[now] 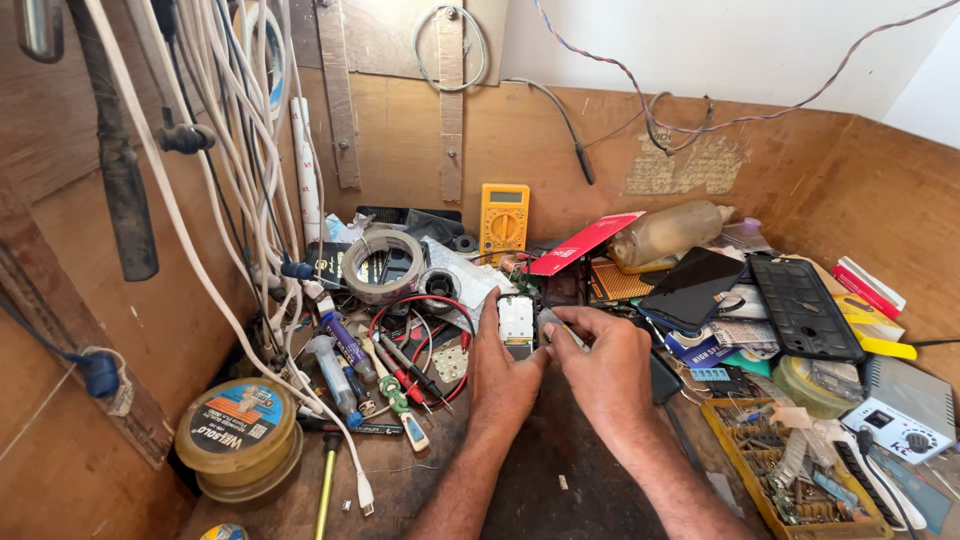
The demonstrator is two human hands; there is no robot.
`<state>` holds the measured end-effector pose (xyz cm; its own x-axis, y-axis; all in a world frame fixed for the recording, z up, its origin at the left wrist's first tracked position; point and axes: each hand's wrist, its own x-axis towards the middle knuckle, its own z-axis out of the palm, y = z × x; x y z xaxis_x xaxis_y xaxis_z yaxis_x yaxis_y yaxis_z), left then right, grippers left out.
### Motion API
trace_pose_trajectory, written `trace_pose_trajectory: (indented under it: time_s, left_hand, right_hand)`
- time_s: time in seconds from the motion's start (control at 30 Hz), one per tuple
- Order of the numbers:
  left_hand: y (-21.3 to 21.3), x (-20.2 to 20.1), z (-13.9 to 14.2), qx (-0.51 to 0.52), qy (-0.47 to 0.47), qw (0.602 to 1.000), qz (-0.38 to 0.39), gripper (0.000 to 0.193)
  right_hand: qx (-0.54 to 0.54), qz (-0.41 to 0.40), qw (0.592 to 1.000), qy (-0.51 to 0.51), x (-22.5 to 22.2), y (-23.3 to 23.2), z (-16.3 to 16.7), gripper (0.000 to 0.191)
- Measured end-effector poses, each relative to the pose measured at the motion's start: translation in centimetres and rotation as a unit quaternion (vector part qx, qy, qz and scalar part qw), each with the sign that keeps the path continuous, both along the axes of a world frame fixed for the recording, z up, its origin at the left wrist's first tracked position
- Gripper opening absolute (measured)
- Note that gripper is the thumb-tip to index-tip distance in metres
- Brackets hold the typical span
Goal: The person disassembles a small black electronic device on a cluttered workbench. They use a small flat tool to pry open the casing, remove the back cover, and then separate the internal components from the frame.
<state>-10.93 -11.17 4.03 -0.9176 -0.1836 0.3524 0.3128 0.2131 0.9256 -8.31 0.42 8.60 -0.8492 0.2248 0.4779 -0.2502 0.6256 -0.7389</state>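
The left hand (500, 365) has its fingers (492, 318) clenched on a small white circuit module (516, 320), thumb on the near edge and fingertips curled round the far side, so the board stands upright facing the camera. The right hand (600, 365) pinches a slim grey tool (553, 326) between thumb and forefinger; its tip meets the module's right edge, though the exact contact spot is too small to tell.

To do this well, I judge the left grip should stay at the board's edges, off the components, while the right hand rests its heel on the desk (560, 480) for steadiness and works the tip with light pressure only.

The module sits between the 2 hands, above the dark desk surface, touching both. Just beyond it lie a red card (585, 242) and a yellow multimeter (504, 220); to the left, red and black probe leads (415, 340) and a roll of tape (382, 265); to the right, a dark phone (692, 288).
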Motion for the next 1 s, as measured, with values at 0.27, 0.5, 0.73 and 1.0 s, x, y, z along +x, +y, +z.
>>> trace_pose_trajectory:
  time_s: [0.27, 0.5, 0.73, 1.0]
  left_hand:
    - [-0.2, -0.8, -0.8, -0.010, 0.005, 1.000, 0.008, 0.086]
    - [-0.2, -0.9, -1.4, 0.011, 0.026, 1.000, 0.001, 0.083]
    - [-0.4, -0.7, -1.6, -0.019, 0.020, 0.999, 0.026, 0.085]
    - [-0.5, 0.1, -1.0, -0.014, -0.004, 1.000, 0.009, 0.096]
  right_hand:
    - [0.025, -0.026, 0.999, 0.016, -0.4, -1.6, 0.0, 0.026]
    - [0.085, -0.045, 0.995, 0.035, -0.2, -2.3, 0.1, 0.023]
    - [0.108, -0.047, 0.992, 0.039, -0.7, -2.3, -1.2, 0.021]
    - [-0.283, 0.060, 0.947, -0.142, -2.4, -0.1, -1.5, 0.019]
